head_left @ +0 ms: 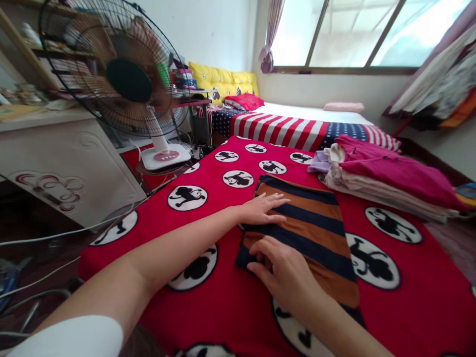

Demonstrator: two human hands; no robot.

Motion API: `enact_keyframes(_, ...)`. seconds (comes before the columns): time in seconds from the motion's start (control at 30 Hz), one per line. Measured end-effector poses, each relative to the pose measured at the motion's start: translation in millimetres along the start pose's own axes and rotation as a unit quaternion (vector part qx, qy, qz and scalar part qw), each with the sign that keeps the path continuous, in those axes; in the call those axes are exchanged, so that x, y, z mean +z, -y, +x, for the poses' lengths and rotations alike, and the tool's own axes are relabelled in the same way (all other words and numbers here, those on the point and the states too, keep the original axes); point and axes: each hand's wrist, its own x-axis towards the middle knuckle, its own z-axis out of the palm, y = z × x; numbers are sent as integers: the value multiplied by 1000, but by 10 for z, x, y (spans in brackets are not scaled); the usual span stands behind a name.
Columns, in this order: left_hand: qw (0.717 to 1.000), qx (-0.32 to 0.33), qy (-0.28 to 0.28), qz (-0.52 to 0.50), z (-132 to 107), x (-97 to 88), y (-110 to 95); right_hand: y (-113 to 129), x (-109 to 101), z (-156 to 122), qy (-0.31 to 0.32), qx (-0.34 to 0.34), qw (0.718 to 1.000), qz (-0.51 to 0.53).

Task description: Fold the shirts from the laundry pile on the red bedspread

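A folded garment with brown and navy stripes [323, 223] lies flat on a red blanket [238, 312] printed with black figures in white ovals. My left hand [262, 208] rests palm down on its upper left part, fingers stretched out and spread. Closer to me, my right hand [280, 263] is over the garment's lower left side. Its fingers curl in toward the thumb at the cloth; whether they pinch the fabric is hidden. The garment's near end is partly covered by my right wrist.
A stack of folded clothes [390, 173], bright pink on top, sits to the right. An electric fan [130, 79] stands at the left beside a white cabinet [67, 168]. Behind is a bed with a striped, starred cover [282, 129]. White cables [74, 235] run along the left.
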Motion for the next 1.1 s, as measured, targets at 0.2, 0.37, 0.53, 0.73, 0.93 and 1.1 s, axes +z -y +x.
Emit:
enact_keyframes(0.2, 996, 7, -15, 84, -55, 142, 31, -49, 136, 116, 12, 24, 999, -23)
enact_keyframes(0.37, 995, 7, -26, 96, -46, 155, 35, 33, 127, -18, 7, -27, 999, 30)
enact_keyframes(0.53, 994, 5, -35, 99, -44, 167, 38, 72, 134, -130, -15, -54, 998, 33)
enact_keyframes(0.73, 996, 9, -42, 82, -36, 170, 53, 181, 127, -120, -62, -49, 997, -7)
enact_keyframes(0.93, 996, 2, -44, 75, -42, 147, 41, 288, 161, 109, 31, -70, 983, -166)
enact_keyframes(1.1, 996, 9, -54, 69, -55, 148, 25, 386, 324, 192, 48, -152, 971, -178)
